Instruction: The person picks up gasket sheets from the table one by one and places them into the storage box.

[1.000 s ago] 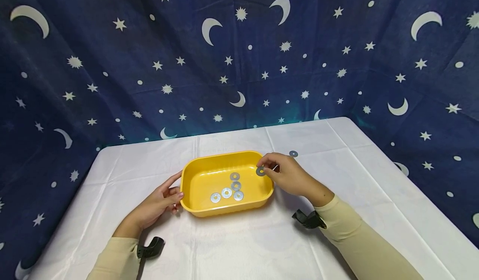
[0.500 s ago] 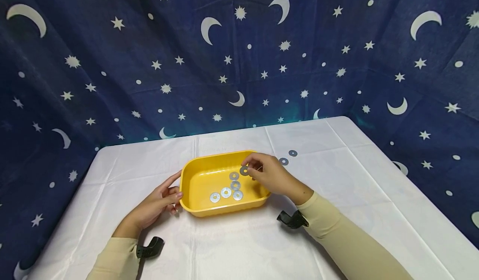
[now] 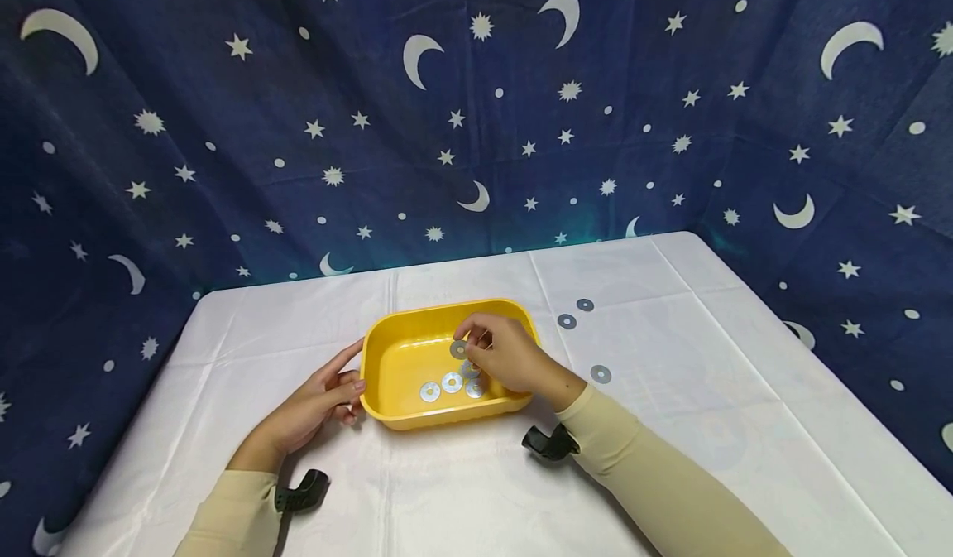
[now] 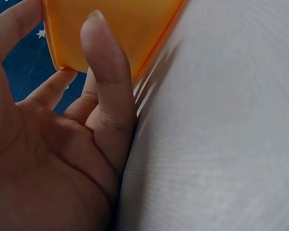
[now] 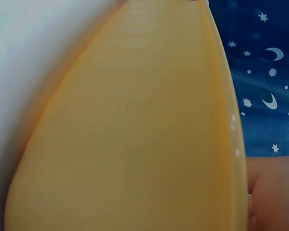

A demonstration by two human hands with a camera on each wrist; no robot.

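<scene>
I read the right hand [image 3: 506, 357] as pinching a washer [image 3: 453, 350] between thumb and finger, within the walls of the tray [image 3: 439, 420]. The left hand [image 3: 326, 396] stood apart, fingers spread against the tray's left end, not wrapped round it. I could not tell whether the held washer touched the tray floor; the right wrist view showed mostly tray wall and no fingertips of the pinch.

Hazards, in my judgement:

1. Slip. The washer was thin and flat, so a slack pinch could have dropped it onto the tray washers [image 3: 423, 393], some of them partly covered by the hand.

2. Tray shift. The left hand braced one end only; the black mount [image 3: 547, 444] hung near the tray's near right corner and could have knocked it askew on the cloth [image 3: 447, 491].

3. Stray contact. Three loose washers [image 3: 606, 375] lay right of the tray; a low sweep of the sleeve [image 3: 663, 482] could have scattered them
</scene>
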